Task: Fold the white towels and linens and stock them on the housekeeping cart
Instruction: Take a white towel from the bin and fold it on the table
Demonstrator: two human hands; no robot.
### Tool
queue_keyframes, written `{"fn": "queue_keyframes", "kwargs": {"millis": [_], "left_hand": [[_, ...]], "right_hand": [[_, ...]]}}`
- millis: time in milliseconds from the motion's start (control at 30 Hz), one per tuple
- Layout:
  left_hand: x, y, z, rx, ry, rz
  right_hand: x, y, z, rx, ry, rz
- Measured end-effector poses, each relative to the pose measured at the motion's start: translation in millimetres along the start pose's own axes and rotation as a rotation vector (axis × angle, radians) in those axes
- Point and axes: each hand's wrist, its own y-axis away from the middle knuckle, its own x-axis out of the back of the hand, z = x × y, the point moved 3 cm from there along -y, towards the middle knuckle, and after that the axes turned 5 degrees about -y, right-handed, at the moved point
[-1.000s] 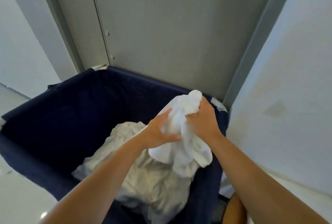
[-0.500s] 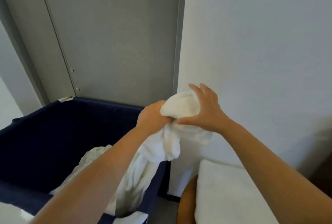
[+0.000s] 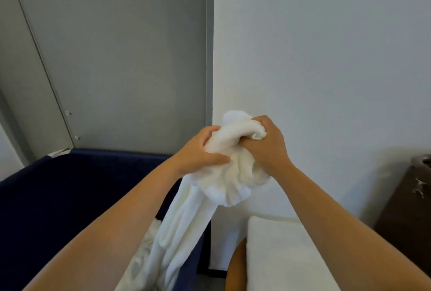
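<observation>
1. Above the right-hand corner of the navy fabric laundry bin (image 3: 70,185), I see both hands raised close together with a white towel (image 3: 233,174) bunched between them.
2. My view shows the left hand (image 3: 198,155) clamped on the towel: its fingers curl over the top of the bunch and its thumb lies across the front.
3. The right hand (image 3: 268,148) is fisted round the same bunch from the side away from the bin, with a small corner of cloth poking out by its fingers.
4. Below the hands the towel hangs in a long, twisted tail that crosses the bin's right wall in my view and runs out of the bottom of the frame.
5. Inside the bin, against that right wall, more crumpled white linen (image 3: 142,251) shows just beside the hanging tail.
6. Behind the bin stands a grey door panel (image 3: 128,57), and a plain white wall (image 3: 326,57) fills the space to the right of it.
7. Right of the bin lies a low white padded surface (image 3: 279,255). Between it and the bin sits a rounded orange-brown shape (image 3: 235,267); I cannot tell what it is.
8. Farthest from the bin, a dark brown cabinet (image 3: 405,220) carries a metal object (image 3: 422,162) cut off by the frame edge.
</observation>
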Motion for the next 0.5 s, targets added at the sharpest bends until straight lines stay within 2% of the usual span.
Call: {"fn": "queue_keyframes", "kwargs": {"millis": [100, 200, 267, 333, 400, 500], "left_hand": [[-4.3, -4.7, -40.3, 0.008, 0.093, -0.070], [-24.0, -6.1, -71.4, 0.158, 0.072, -0.078], [-37.2, -10.6, -83.4, 0.317, 0.021, -0.038], [-35.4, -16.2, -89.7, 0.409, -0.007, 0.095], [-21.4, -22.8, -85.0, 0.337, -0.078, 0.235], [-4.2, -31.3, -46.2, 0.150, -0.193, 0.341]], "right_hand": [[5.8, -10.7, -3.0, -0.004, -0.087, 0.068], [6.1, -19.7, 6.0, -0.053, -0.099, 0.186], [4.2, -22.5, 19.0, -0.088, -0.075, 0.204], [9.0, -22.4, 30.9, -0.108, 0.017, 0.134], [23.8, -18.9, 44.5, -0.148, 0.114, 0.073], [48.8, -5.3, 66.8, -0.227, 0.241, 0.046]]}}
